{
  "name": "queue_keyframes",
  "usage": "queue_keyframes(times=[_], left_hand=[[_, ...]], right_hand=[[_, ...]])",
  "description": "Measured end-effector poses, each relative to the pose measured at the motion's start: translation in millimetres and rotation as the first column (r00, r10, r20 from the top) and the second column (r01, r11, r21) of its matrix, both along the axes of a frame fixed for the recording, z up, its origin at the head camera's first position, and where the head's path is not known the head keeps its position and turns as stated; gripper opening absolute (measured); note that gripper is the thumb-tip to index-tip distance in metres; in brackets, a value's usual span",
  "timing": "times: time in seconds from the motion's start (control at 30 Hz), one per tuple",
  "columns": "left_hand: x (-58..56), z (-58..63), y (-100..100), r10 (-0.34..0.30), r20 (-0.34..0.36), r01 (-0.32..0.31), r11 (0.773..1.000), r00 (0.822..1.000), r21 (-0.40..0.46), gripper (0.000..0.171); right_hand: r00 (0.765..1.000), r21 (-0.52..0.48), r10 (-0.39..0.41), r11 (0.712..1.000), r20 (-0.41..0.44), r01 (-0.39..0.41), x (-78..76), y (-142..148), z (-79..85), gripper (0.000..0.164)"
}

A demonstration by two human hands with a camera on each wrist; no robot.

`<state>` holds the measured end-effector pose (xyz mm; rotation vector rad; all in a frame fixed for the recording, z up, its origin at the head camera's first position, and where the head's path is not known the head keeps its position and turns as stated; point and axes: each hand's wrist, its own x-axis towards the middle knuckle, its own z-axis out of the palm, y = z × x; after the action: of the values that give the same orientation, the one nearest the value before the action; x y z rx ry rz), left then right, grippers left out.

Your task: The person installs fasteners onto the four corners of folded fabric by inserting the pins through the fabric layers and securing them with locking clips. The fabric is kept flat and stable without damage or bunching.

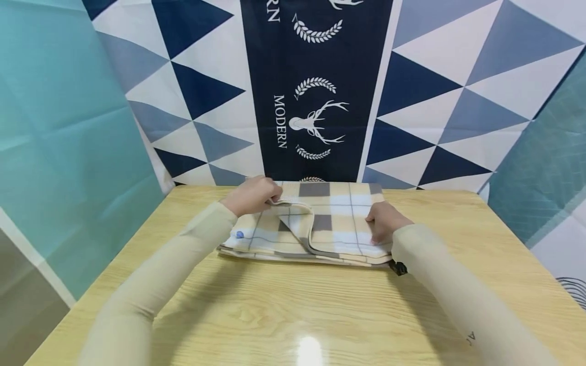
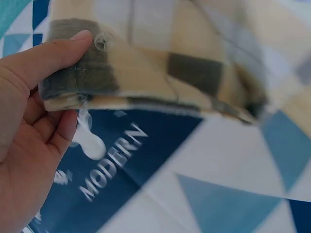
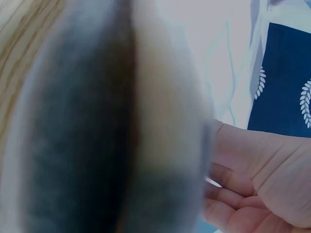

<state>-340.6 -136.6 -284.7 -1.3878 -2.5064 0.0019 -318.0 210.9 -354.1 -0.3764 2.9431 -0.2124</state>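
A folded cream, white and grey plaid cloth (image 1: 341,223) lies in layers near the back of the table. My left hand (image 1: 257,195) pinches its upper layer at the left and lifts it, so that a flap stands up in a curved fold. In the left wrist view, the left thumb (image 2: 63,53) lies on top of the cloth (image 2: 146,63), fingers underneath, beside a clear round button (image 2: 103,41). My right hand (image 1: 385,221) grips the cloth at its right end. Blurred cloth (image 3: 165,97) hides the right fingertips in the right wrist view.
The cloth rests on a light wood-grain table (image 1: 274,305). Behind stands a curtain (image 1: 311,91) with triangles and a deer print. Teal panels (image 1: 68,127) flank the left side. A small blue spot (image 1: 239,234) shows on the cloth's left part.
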Motion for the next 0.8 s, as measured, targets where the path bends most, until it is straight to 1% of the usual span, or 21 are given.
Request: queue_keyframes(times=[0.1, 0.17, 0.23, 0.3, 0.37, 0.47, 0.5, 0.57, 0.6, 0.63, 0.7, 0.77, 0.8], left_hand=[[4.7, -8.7, -19, 0.009, 0.103, -0.012, 0.999, 0.995, 0.03, 0.03], [7.9, -13.9, -31, 0.025, 0.179, -0.03, 0.999, 0.984, 0.025, 0.03], [10.9, -19.7, -42, 0.046, 0.232, -0.049, 0.999, 0.972, 0.008, 0.031], [12.9, -26.0, -51, 0.073, 0.252, -0.072, 0.997, 0.965, -0.013, 0.031], [13.5, -33.2, -58, 0.09, 0.284, -0.087, 0.996, 0.955, -0.024, 0.03], [12.0, -44.4, -67, 0.111, 0.325, -0.107, 0.994, 0.939, -0.03, 0.028], [11.1, -47.4, -70, 0.118, 0.338, -0.113, 0.993, 0.934, -0.035, 0.027], [10.0, -51.9, -76, 0.133, 0.367, -0.123, 0.991, 0.921, -0.048, 0.025], [9.3, -53.1, -78, 0.139, 0.38, -0.127, 0.99, 0.915, -0.055, 0.023], [9.4, -52.1, -80, 0.149, 0.398, -0.134, 0.989, 0.905, -0.064, 0.021], [9.8, -46.1, -82, 0.165, 0.444, -0.146, 0.986, 0.881, -0.076, 0.015], [10.0, -36.6, -80, 0.165, 0.484, -0.148, 0.986, 0.86, -0.073, 0.007], [10.7, -30.5, -80, 0.166, 0.493, -0.149, 0.986, 0.854, -0.075, 0.008]], right_hand=[[1.0, -0.002, -0.002, 1.0, -0.01, 0.002, 4.4, 8, -1.3, 0.064], [1.0, -0.004, 0.001, 1.0, -0.019, -0.001, 7.3, 13, -1.1, 0.063], [1.0, 0.001, 0.002, 1.0, -0.026, -0.002, 9.7, 18, -1.3, 0.063], [1.0, 0.001, -0.001, 1.0, -0.021, 0.001, 11.7, 21, -1.0, 0.064], [1.0, -0.007, -0.009, 1.0, -0.012, 0.009, 12.6, 25, -1.1, 0.065], [1.0, -0.019, -0.013, 1.0, -0.024, 0.013, 10.7, 29, -1.1, 0.063], [1.0, -0.028, -0.007, 1.0, -0.027, 0.006, 9.3, 29, -0.8, 0.055], [0.999, -0.048, 0.027, 0.998, -0.032, -0.029, 4.0, 28, -0.9, 0.032], [0.998, -0.064, 0.047, 0.997, -0.033, -0.049, 1.8, 27, -1.2, 0.023], [0.997, -0.085, 0.069, 0.994, -0.031, -0.071, -0.1, 27, -1.6, 0.026], [0.993, -0.116, 0.116, 0.986, -0.022, -0.118, -1.8, 26, -1.9, 0.041], [0.987, -0.143, 0.159, 0.977, -0.007, -0.159, -0.8, 26, -2.4, 0.038], [0.981, -0.149, 0.191, 0.97, -0.013, -0.191, 0.4, 27, -2.5, 0.03]])
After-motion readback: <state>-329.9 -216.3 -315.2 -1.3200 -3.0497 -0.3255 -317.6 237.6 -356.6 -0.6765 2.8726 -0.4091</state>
